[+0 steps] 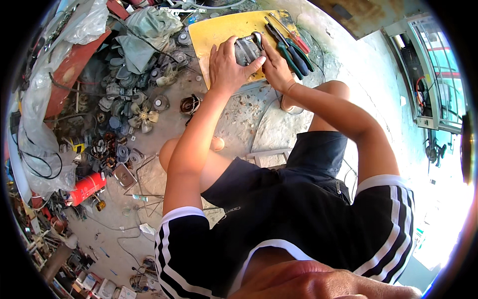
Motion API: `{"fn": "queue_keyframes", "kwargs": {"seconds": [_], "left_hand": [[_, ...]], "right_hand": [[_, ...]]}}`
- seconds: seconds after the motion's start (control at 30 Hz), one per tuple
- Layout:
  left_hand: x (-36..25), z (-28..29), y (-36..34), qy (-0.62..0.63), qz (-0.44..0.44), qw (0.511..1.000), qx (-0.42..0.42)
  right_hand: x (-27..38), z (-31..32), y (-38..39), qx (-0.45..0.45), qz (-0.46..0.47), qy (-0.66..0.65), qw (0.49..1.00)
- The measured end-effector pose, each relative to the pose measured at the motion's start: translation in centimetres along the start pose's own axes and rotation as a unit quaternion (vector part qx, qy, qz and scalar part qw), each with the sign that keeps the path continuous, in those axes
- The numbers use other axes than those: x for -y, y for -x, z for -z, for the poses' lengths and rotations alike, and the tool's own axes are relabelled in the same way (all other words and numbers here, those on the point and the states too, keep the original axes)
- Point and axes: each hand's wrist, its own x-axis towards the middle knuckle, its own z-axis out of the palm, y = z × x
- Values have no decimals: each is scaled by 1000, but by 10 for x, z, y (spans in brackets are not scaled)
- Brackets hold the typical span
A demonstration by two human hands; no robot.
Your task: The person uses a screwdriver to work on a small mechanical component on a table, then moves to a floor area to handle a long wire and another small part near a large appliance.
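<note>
The left hand (225, 69) and right hand (274, 65) were clamped on a grey metal part (246, 52) between them, over the yellow tabletop (211, 31); uneven pressure risked its slipping toward the pliers (295, 59) beside the right hand.

Over left: red cylinder (87, 189) beside clear plastic sheeting (50, 174); pale fan blade (145, 117) among heaped parts (115, 122); crumpled grey-green sheet (138, 56). Rusty panel (368, 19) off right.

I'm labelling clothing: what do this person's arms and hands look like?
The left sleeve and right sleeve are short and black, with white stripes and hems. Both forearms are bare. The left hand and right hand are gloveless; a thin band seems to circle the right wrist.
</note>
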Motion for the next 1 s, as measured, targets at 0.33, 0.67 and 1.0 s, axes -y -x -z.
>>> {"fn": "queue_keyframes", "kwargs": {"seconds": [0.33, 0.67, 1.0], "left_hand": [[-1, -7, 4, -24, -33, 999, -21], [-9, 15, 10, -30, 21, 999, -3], [-11, 32, 11, -32, 18, 999, 26]], "right_hand": [[26, 19, 16, -34, -275, -343, 897], [47, 57, -19, 106, -329, -282, 895], [64, 73, -44, 174, -380, -228, 879]]}}
